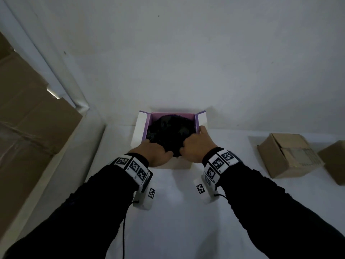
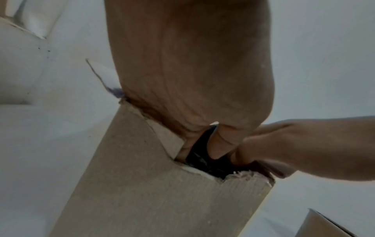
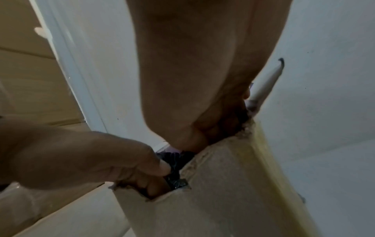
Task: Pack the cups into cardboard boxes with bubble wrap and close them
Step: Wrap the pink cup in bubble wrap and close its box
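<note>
An open cardboard box (image 1: 138, 128) with a purple inside stands on the white table against the wall, its flaps spread outward. A dark, crinkled bubble-wrap bundle (image 1: 169, 129) fills it; whatever it wraps is hidden. My left hand (image 1: 160, 151) and right hand (image 1: 188, 144) both reach over the box's near wall, fingers curled into the bundle's near edge. In the left wrist view, my left hand's fingers (image 2: 219, 147) dig into the black wrap (image 2: 198, 154) behind the box wall (image 2: 152, 192). The right wrist view shows the wrap (image 3: 174, 162) between both hands, above the box wall (image 3: 223, 192).
Two closed brown cardboard boxes (image 1: 287, 156) (image 1: 334, 161) lie on the table to the right. Large taped cartons (image 1: 28, 118) are stacked at the left beyond the table edge. A white wall rises right behind the open box.
</note>
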Motion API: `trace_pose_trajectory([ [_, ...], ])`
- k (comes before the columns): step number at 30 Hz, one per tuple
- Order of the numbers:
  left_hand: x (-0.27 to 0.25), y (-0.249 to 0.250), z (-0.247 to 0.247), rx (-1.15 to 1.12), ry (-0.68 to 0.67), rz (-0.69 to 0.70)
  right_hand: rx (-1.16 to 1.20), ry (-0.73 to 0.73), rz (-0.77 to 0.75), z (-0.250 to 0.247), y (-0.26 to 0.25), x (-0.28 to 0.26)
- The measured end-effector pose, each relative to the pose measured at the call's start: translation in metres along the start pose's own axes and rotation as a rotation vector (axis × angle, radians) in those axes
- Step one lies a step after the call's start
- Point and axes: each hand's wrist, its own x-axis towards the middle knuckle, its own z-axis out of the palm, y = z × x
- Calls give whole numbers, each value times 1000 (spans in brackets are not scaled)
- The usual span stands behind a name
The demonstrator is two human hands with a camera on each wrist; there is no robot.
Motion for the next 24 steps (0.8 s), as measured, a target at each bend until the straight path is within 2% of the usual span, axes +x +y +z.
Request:
trace_pose_trajectory([
  [1,1,2,-1,4,-29,-14,44,-35,-7,2,-1,2],
  [3,2,5,-1,29,-29,-20,144,-17,17,5,0,5],
  [5,-1,7,-1,65,13,10,170,114,72,4,3,6],
  [8,-7,5,0,76,225,89,169,470,128,5,5,10],
  [10,-10,3,-3,56,411,128,199,639,83,9,5,12],
  [11,-9,0,-4,32,496,141,199,678,56,11,6,14],
  [13,-2,-7,-6,-58,648,139,181,662,76,13,10,17],
  [14,1,-10,-8,-99,674,108,176,634,108,13,13,18],
  [16,7,-14,-10,-90,611,40,152,576,159,12,13,18],
  [20,18,-14,-4,0,516,16,53,531,216,4,3,22],
  [24,27,-12,-5,9,499,-8,237,726,273,0,13,30],
])
